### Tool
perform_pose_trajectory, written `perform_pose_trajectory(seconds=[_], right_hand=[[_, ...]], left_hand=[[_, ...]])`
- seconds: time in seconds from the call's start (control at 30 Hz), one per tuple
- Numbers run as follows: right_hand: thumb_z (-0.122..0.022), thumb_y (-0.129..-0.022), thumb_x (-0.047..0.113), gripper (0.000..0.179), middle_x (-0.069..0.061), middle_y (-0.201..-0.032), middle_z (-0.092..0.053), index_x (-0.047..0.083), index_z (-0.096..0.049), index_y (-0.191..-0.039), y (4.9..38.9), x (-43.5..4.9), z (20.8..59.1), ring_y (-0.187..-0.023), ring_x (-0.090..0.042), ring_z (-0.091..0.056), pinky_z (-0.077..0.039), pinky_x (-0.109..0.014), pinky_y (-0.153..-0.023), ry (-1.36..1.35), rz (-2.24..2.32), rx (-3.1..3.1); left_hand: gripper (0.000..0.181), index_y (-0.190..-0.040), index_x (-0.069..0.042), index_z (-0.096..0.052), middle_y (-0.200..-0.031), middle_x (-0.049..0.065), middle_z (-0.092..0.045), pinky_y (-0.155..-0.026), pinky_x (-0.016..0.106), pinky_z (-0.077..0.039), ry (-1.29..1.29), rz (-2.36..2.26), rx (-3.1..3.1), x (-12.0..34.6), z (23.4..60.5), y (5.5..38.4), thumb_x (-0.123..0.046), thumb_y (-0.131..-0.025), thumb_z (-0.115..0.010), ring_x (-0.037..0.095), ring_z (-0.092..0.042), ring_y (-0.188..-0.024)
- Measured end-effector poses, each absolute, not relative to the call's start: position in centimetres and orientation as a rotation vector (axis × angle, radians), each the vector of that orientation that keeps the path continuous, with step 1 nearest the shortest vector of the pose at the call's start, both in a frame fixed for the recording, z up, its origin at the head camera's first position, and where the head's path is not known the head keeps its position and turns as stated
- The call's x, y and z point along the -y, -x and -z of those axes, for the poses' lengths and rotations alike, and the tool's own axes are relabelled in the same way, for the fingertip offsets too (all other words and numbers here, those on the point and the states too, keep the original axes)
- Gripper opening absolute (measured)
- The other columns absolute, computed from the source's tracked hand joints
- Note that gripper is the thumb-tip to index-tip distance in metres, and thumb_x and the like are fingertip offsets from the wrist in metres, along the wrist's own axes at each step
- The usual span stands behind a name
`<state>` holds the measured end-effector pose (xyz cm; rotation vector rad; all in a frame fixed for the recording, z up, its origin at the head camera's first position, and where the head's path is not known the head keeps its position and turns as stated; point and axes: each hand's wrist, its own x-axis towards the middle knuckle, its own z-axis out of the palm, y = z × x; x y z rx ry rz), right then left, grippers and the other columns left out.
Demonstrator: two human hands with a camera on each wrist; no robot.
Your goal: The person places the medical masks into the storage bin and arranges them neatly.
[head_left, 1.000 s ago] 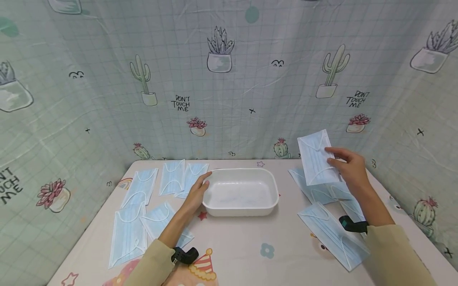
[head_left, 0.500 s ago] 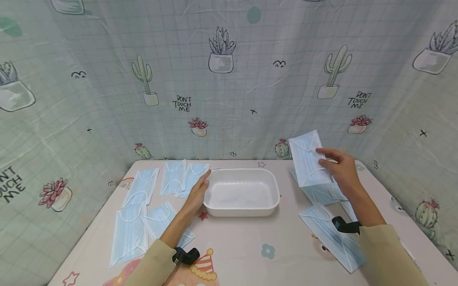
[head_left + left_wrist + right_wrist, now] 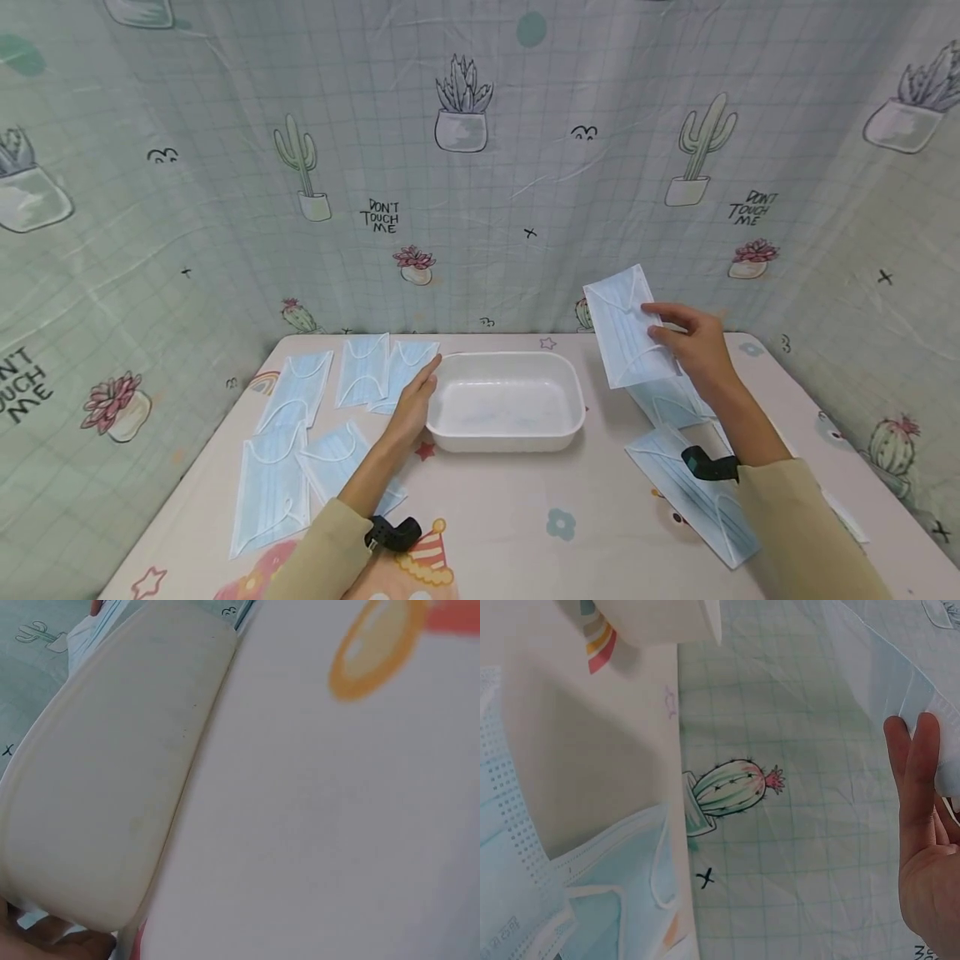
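Note:
My right hand (image 3: 693,342) pinches a pale blue disposable face mask (image 3: 628,329) along its right edge, thumb below the fingers. The mask hangs raised beyond the right end of a white plastic tub (image 3: 506,444). In the right wrist view, two fingers (image 3: 919,761) lie against the mask (image 3: 919,682). My left hand (image 3: 411,410) grips the tub's left end, fingertips at the rim. Its curled fingers (image 3: 75,945) show at the tub's end in the left wrist view. The tub's inside shows bare white.
Several masks lie on the left of the table, among them a front-left mask (image 3: 270,492). On the right, another mask (image 3: 697,492) lies near my forearm, with others partly covered behind it. A patterned curtain (image 3: 480,208) closes off the back and sides.
My right hand has carried the raised mask leftward, closer to the tub. The left hand and the tub stay in place.

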<state>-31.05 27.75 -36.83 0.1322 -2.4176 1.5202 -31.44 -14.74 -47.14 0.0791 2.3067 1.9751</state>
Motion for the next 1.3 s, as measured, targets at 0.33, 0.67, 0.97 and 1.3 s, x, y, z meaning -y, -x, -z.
perform_pose_trajectory(seconds=[0.33,0.67,0.97,1.3], right_hand=[[-0.062,-0.104,0.017,0.039,-0.019,-0.151,-0.053,0.004,-0.062,-0.141,31.1,-25.8,37.1,-0.120,-0.026,-0.056,-0.051,-0.006,-0.082,-0.188,-1.517,2.424],[-0.065,-0.101,0.012,0.039,-0.019,-0.150,-0.054,0.004,-0.063,-0.139,31.5,-24.3,37.2,-0.114,-0.019,-0.063,-0.054,-0.010,-0.082,-0.315,-1.544,2.438],[-0.067,-0.100,0.011,0.038,-0.018,-0.149,-0.055,0.006,-0.065,-0.138,32.1,-22.9,37.3,-0.119,-0.032,-0.067,-0.058,-0.016,-0.082,-0.353,-1.589,2.471],[-0.065,-0.100,0.009,0.038,-0.019,-0.151,-0.055,0.004,-0.064,-0.138,32.0,-22.0,36.9,-0.124,-0.043,-0.063,-0.058,-0.017,-0.081,-0.426,-1.644,2.479]], left_hand=[[0.050,-0.163,-0.035,-0.030,-0.172,0.002,-0.026,-0.127,0.058,-0.021,-0.099,-2.011,-2.271,15.0,47.6,31.4,-0.037,-0.113,-0.030,0.030,-0.025,-0.158],[0.050,-0.164,-0.033,-0.028,-0.173,0.001,-0.022,-0.128,0.058,-0.019,-0.120,-2.017,-2.258,14.9,47.6,31.4,-0.036,-0.114,-0.029,0.031,-0.021,-0.159],[0.050,-0.164,-0.032,-0.028,-0.174,0.001,-0.020,-0.129,0.057,-0.018,-0.140,-2.037,-2.242,15.0,47.6,31.5,-0.033,-0.114,-0.031,0.030,-0.019,-0.160],[0.050,-0.163,-0.036,-0.030,-0.173,0.000,-0.023,-0.128,0.057,-0.018,-0.139,-2.016,-2.283,14.9,47.7,31.7,-0.034,-0.113,-0.032,0.030,-0.021,-0.160]])
